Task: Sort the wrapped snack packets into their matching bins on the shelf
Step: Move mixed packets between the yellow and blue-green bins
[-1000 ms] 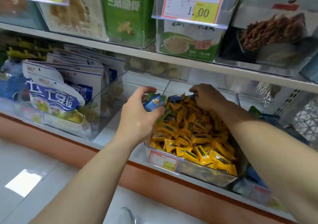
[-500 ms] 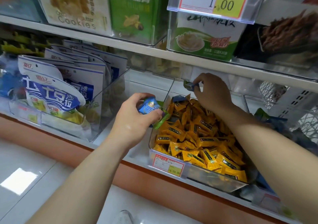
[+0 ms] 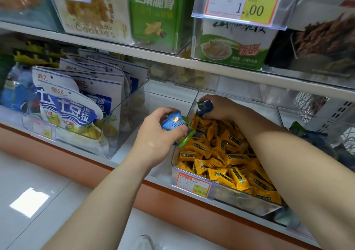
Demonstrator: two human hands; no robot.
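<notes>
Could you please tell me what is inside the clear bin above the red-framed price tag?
Mostly yellow packets, piled high. At the back, the right hand pinches a dark blue packet. The forearm covers the bin's right side, and lower layers are buried.

The left hand (image 3: 155, 141), its back turned upward, curls round a small shiny blue wrapped packet (image 3: 172, 123). The right hand (image 3: 222, 108), reaching farther in, seemingly pinches a crinkled dark blue wrapped packet (image 3: 206, 106).
</notes>
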